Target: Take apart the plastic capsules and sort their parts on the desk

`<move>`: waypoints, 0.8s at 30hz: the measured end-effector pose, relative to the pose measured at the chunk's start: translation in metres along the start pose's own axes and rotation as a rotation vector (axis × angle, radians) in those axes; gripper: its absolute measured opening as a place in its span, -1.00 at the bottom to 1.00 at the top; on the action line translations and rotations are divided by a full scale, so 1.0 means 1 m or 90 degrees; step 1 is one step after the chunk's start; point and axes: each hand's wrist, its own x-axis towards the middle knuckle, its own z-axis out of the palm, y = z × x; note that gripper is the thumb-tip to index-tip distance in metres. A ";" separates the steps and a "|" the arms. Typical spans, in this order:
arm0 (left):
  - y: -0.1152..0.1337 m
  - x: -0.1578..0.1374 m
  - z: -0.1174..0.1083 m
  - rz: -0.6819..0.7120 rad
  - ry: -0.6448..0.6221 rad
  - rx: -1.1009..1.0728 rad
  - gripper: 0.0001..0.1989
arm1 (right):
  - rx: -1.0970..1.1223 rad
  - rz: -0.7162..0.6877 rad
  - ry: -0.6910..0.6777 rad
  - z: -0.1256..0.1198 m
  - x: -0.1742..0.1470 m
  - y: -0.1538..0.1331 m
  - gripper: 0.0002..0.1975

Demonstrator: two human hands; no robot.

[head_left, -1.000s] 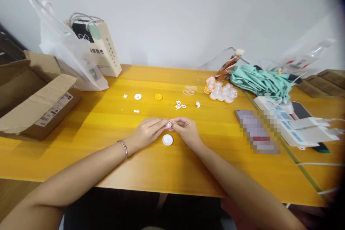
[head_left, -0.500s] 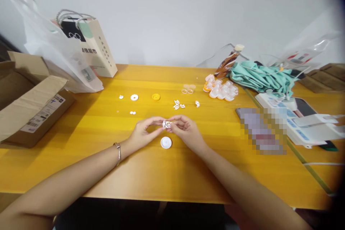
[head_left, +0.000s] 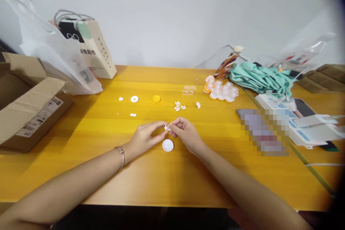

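My left hand (head_left: 149, 133) pinches a small white plastic part (head_left: 166, 127) between thumb and fingertips. Facing it, my right hand (head_left: 185, 133) grips a small white openwork piece (head_left: 169, 128) that meets the first part; the fingers cover much of both. Just below the hands lies a round white disc (head_left: 168, 145) with a raised rim. Beyond them are several white openwork pieces (head_left: 177, 108), with a single similar piece (head_left: 198, 105) to their right. A yellow round part (head_left: 156, 98), a white ring (head_left: 134, 99) and two tiny white discs (head_left: 133, 115) lie further left.
An open cardboard box (head_left: 32, 115), a white plastic bag (head_left: 61, 57) and a paper bag (head_left: 94, 52) stand at left. Clear cups (head_left: 188, 90), clustered clear-and-orange containers (head_left: 221, 91), a bottle (head_left: 228, 63), teal fabric (head_left: 258, 77), a pixelated flat object (head_left: 264, 131) and a power strip (head_left: 293, 125) sit right.
The white pieces between my hands have turned, so the openwork face shows less. My left fingers have shifted slightly on their part. The whole view has moved a little.
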 end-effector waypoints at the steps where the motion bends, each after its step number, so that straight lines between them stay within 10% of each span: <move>1: 0.001 0.001 0.000 -0.021 0.007 -0.019 -0.75 | -0.050 -0.043 0.017 -0.001 0.000 0.001 -0.80; 6: 0.001 0.006 -0.002 -0.124 0.063 -0.099 -0.81 | -0.234 -0.227 0.147 -0.025 0.015 0.002 -0.85; 13: -0.001 0.006 -0.003 -0.134 0.009 -0.099 -0.82 | -0.359 -0.210 0.241 -0.061 0.046 0.008 -0.82; 24: -0.001 0.008 -0.002 -0.138 -0.017 -0.078 -0.81 | -0.238 -0.180 0.248 -0.050 0.059 0.011 -0.71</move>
